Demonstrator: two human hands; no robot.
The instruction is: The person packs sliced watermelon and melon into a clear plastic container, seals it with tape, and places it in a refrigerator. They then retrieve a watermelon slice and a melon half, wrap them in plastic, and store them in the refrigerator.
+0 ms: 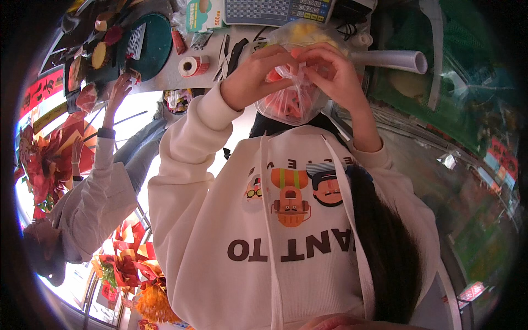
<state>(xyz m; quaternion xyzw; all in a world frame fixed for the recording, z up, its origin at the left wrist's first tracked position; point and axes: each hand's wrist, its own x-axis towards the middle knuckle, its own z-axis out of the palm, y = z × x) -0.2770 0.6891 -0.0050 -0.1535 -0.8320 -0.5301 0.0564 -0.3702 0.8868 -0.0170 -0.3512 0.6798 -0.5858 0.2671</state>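
In front of my chest, a clear plastic bag [286, 101] with red fruit pieces in it hangs from both hands. My left hand [268, 72] pinches the gathered top of the bag from the left. From the right, my right hand [330, 74] grips the same gathered plastic, thumb and fingers curled together. The fingers hide whether the top is knotted. Just beyond the hands, more clear plastic [303, 33] covers something yellow, which my fingers partly hide.
A scale with a keypad [280, 11] stands at the counter's back, beside a printed box [205, 15]. Left lie a label roll [194, 66] and a green round board [159, 47]. A white tube [392, 61] juts right. Another person's hand [119, 88] reaches over the counter's left edge.
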